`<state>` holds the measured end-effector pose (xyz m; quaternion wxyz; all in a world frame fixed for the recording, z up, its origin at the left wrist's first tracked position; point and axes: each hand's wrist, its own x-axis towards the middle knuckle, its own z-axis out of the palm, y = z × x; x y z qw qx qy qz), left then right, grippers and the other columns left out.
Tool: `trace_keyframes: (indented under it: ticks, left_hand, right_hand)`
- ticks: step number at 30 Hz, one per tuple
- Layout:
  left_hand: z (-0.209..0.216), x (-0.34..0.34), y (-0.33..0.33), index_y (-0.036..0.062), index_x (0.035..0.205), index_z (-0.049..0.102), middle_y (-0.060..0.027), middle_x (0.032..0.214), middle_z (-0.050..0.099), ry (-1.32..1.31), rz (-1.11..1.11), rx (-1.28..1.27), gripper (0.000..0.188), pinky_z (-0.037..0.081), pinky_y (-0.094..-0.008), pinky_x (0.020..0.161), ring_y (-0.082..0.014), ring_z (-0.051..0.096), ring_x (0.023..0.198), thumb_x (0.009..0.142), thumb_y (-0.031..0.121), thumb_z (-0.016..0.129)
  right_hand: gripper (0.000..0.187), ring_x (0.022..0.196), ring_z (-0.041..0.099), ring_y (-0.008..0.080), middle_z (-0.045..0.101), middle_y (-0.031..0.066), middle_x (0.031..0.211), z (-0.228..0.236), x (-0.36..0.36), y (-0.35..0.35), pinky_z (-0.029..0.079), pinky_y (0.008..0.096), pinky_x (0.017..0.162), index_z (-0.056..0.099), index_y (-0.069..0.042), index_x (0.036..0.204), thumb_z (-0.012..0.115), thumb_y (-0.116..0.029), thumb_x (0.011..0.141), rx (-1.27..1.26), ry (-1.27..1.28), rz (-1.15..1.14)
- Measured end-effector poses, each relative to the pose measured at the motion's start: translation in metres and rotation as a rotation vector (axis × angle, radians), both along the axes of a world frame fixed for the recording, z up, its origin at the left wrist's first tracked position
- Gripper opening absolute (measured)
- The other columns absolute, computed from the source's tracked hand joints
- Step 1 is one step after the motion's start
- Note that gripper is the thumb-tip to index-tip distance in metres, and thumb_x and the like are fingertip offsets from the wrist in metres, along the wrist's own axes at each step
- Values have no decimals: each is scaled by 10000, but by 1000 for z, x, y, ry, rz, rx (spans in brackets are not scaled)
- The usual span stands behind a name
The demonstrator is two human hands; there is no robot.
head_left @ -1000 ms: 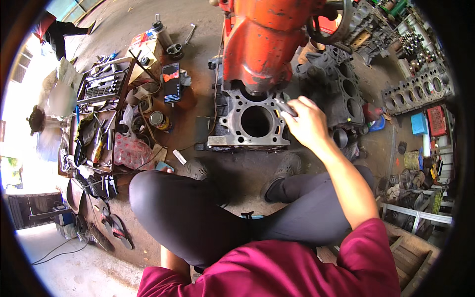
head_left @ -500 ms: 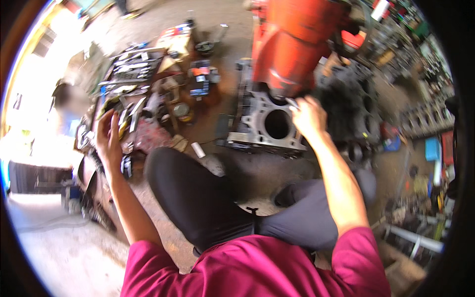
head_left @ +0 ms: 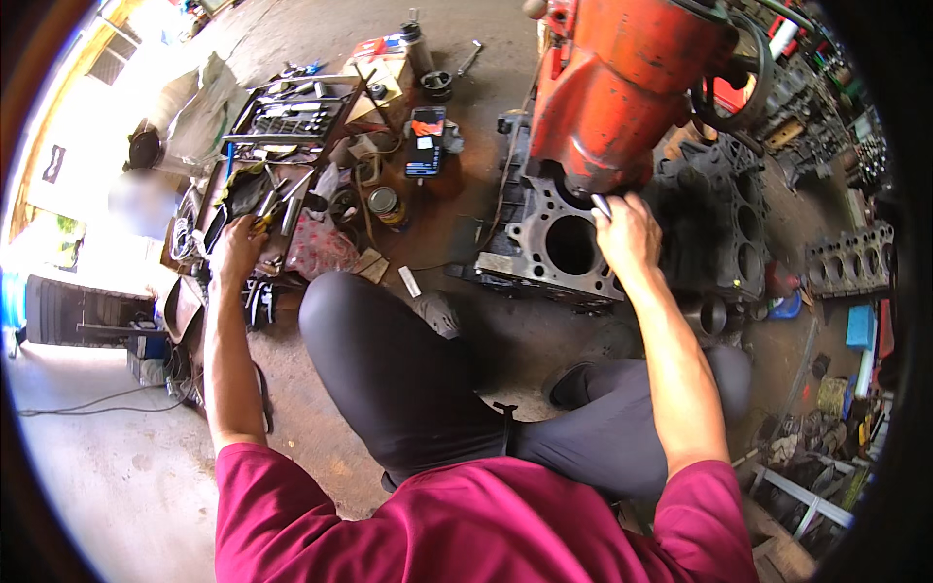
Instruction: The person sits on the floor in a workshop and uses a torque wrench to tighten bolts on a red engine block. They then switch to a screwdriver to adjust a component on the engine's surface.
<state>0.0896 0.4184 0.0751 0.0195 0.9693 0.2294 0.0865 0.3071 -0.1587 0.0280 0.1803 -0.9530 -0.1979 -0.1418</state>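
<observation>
My right hand (head_left: 630, 236) is closed on a short silvery metal rod (head_left: 602, 206), its tip just under the lower end of a red machine body (head_left: 622, 107). That machine sits on a grey engine block (head_left: 530, 264), whose round cylinder bore (head_left: 571, 245) opens beside my fingers. Far to the left, my left hand (head_left: 236, 251) reaches into a tray of loose tools. Its fingers are curled at a yellow-handled tool (head_left: 261, 222) and seem to grip it; they partly hide it.
Left of the block lie a phone (head_left: 426, 142), an open tin (head_left: 385, 204) and a crumpled pinkish bag (head_left: 319, 245). A dark flask (head_left: 415, 49) stands behind. A second dark block (head_left: 724, 214) stands to the right, with a cylinder head (head_left: 847, 257) beyond.
My left hand has gone from raised with fingers apart to down among the tools, its fingers now curled. My right hand stays at the block with the rod. The view has shifted left.
</observation>
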Motion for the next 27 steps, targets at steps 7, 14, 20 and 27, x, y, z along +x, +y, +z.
trace_keyframes:
  ticks: [7,14,20,27]
  left_hand:
    - [56,1,-13,-9,990,667,-197,972,630,-40,85,77,333,505,-449,777,-368,636,861,773,239,703]
    - [91,47,-140,25,1001,609,-192,860,663,-96,-446,-169,271,527,-413,689,-353,671,754,771,141,694]
    - [65,104,-257,9,992,620,-198,877,675,209,-878,-263,304,535,-473,744,-397,669,830,758,199,658]
    - [32,122,-273,2,937,585,-189,853,643,197,-919,-237,299,529,-485,736,-415,650,834,750,216,675]
  right_hand:
    - [226,938,629,349,625,145,948,-11,3,6,534,467,801,689,-36,940,732,-237,846,111,-59,-7]
    - [236,923,616,335,606,124,957,-14,-6,-7,536,470,762,669,-33,922,728,-249,845,73,-66,-13]
    - [230,918,609,331,590,121,935,-17,-5,-6,533,469,756,648,-32,889,735,-240,843,87,-63,-6]
    - [241,900,610,333,610,115,912,-17,-2,-9,522,458,745,672,-42,920,746,-260,847,91,-79,22]
